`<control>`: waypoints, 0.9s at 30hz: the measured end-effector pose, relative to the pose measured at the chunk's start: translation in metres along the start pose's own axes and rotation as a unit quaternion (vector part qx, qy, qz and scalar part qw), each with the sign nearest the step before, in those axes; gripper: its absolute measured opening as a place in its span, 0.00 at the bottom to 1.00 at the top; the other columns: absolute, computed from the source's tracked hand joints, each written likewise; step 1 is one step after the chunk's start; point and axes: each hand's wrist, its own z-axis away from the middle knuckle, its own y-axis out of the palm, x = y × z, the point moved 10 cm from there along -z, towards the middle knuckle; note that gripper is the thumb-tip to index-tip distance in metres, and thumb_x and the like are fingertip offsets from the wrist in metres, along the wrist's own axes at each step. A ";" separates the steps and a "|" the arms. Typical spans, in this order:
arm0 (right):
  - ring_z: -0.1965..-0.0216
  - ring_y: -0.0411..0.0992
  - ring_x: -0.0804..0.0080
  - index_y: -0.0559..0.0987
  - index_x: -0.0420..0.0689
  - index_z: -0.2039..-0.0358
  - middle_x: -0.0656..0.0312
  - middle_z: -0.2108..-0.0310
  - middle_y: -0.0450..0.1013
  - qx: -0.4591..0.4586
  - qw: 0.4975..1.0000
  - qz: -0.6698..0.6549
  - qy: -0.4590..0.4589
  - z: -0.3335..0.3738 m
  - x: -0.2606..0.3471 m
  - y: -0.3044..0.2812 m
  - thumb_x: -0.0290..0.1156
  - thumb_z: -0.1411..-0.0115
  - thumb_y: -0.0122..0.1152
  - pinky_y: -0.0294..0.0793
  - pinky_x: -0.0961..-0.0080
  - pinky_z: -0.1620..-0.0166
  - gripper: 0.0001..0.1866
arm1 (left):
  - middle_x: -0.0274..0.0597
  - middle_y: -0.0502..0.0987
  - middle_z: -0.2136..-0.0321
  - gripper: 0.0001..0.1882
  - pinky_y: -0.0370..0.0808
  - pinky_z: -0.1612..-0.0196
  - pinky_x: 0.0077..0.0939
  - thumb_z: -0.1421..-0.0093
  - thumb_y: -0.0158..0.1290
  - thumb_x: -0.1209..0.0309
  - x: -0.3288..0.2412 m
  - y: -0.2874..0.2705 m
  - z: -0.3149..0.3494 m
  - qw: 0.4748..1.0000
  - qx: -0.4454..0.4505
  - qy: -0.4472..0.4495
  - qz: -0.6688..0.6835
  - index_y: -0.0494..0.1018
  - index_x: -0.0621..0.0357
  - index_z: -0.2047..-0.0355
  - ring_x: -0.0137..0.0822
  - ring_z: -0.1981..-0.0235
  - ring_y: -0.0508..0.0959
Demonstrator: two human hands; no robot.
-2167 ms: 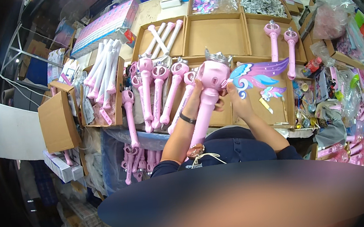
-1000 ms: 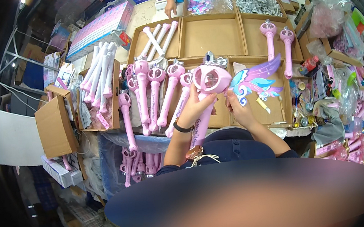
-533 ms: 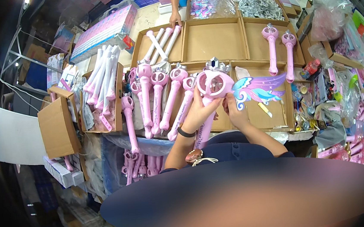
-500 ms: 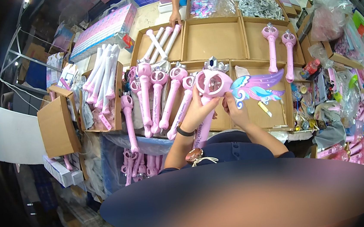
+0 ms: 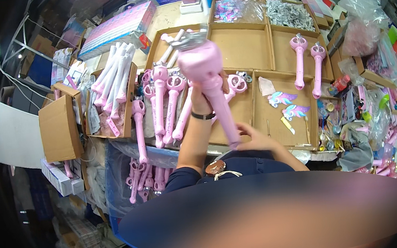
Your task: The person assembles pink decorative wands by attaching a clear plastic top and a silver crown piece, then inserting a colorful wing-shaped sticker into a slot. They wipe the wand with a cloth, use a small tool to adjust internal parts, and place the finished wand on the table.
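Observation:
In front of my chest I hold a pink toy wand [image 5: 217, 91], tilted with its round head and silver crown up and away from me. Motion blurs its head. My left hand [image 5: 200, 104] is closed behind the wand's neck, partly hidden by it. The fingers of my right hand [image 5: 253, 140] close on the handle's lower end. Behind, another pink wand [image 5: 236, 84] lies in the cardboard tray. To the right, two blue and purple wing pieces [image 5: 281, 99] lie in a tray compartment [image 5: 274, 127], beside a yellow and white tube [image 5: 288, 125].
Several pink wands [image 5: 161, 99] lie to the left, near a box of bagged white-and-pink wands [image 5: 114, 79]. Two more wands [image 5: 299, 61] rest at the right. Farther back are a compartment of silver parts [image 5: 288, 14] and wing pieces [image 5: 227, 9]. Below left stands a lined blue bin [image 5: 116, 159].
The wand I hold has turned and swung left and up; its wing no longer shows. My right hand has moved down to the handle's end. Another person's hand has left the far side.

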 end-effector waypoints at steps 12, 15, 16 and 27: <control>0.70 0.73 0.48 0.70 0.38 0.58 0.46 0.71 0.73 -0.260 0.880 0.391 0.061 0.022 0.019 -0.049 0.36 0.54 0.64 0.71 0.60 0.68 0.24 | 0.43 0.72 0.64 0.23 0.74 0.64 0.29 0.43 0.50 0.75 0.076 -0.031 0.025 0.977 -0.162 -0.112 -0.078 0.54 0.55 0.50 0.33 0.67 0.75; 0.69 0.73 0.48 0.70 0.39 0.57 0.46 0.70 0.73 -0.262 0.879 0.391 0.080 0.030 0.009 -0.059 0.37 0.54 0.63 0.71 0.59 0.68 0.26 | 0.43 0.71 0.63 0.23 0.74 0.65 0.29 0.44 0.51 0.75 0.089 -0.037 0.031 0.979 -0.161 -0.120 -0.031 0.54 0.54 0.51 0.34 0.67 0.75; 0.69 0.73 0.48 0.70 0.39 0.57 0.46 0.70 0.73 -0.253 0.889 0.375 0.070 0.032 0.009 -0.059 0.37 0.54 0.63 0.71 0.59 0.68 0.25 | 0.43 0.71 0.63 0.23 0.74 0.65 0.29 0.44 0.51 0.75 0.094 -0.036 0.032 0.979 -0.150 -0.138 -0.026 0.53 0.54 0.51 0.34 0.67 0.75; 0.73 0.72 0.71 0.72 0.36 0.62 0.56 0.73 0.73 -0.209 0.961 0.092 0.154 0.048 -0.037 -0.066 0.37 0.54 0.67 0.71 0.74 0.70 0.23 | 0.45 0.69 0.56 0.30 0.69 0.51 0.38 0.43 0.48 0.49 0.102 -0.094 0.007 0.980 -0.150 -0.128 -0.001 0.58 0.55 0.48 0.38 0.52 0.69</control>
